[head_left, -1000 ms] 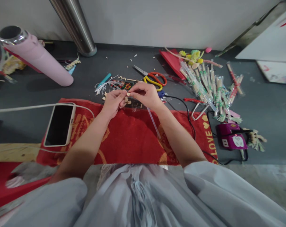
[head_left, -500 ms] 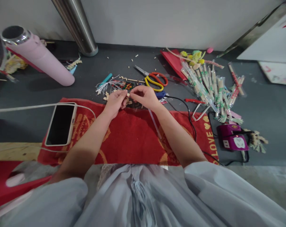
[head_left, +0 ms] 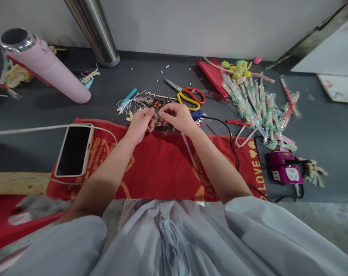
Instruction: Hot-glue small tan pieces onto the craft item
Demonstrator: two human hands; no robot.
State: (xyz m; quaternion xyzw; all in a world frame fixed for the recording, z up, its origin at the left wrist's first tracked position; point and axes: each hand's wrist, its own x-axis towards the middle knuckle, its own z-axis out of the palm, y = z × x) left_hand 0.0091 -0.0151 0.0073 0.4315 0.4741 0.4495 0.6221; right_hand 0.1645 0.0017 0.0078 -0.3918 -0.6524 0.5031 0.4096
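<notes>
My left hand (head_left: 141, 123) is closed in a pinch above the far edge of the red towel (head_left: 159, 165). Just to its right, my right hand (head_left: 178, 115) has thumb and forefinger pressed together, a narrow gap between the two sets of fingertips. Whatever either pinch holds is too small or hidden to make out. Small cream pieces (head_left: 130, 116) lie beside the left fingers. Beyond the hands are a bundle of white strings (head_left: 130, 103) and scissors (head_left: 188, 97) with red and yellow handles. A blue-handled tool (head_left: 196, 114) with a black cord lies by my right wrist.
A phone (head_left: 74, 151) with a white cable rests on the towel's left. A pink bottle (head_left: 47, 69) and a steel cylinder (head_left: 97, 34) stand behind. Several wrapped sticks (head_left: 257, 103) are piled at right, near a purple box (head_left: 284, 167). A clear stick (head_left: 188, 149) lies under my right forearm.
My fingertips have drawn slightly apart. The small cream piece seen between them before no longer shows clearly. The surrounding things stay put, with a slight camera shift.
</notes>
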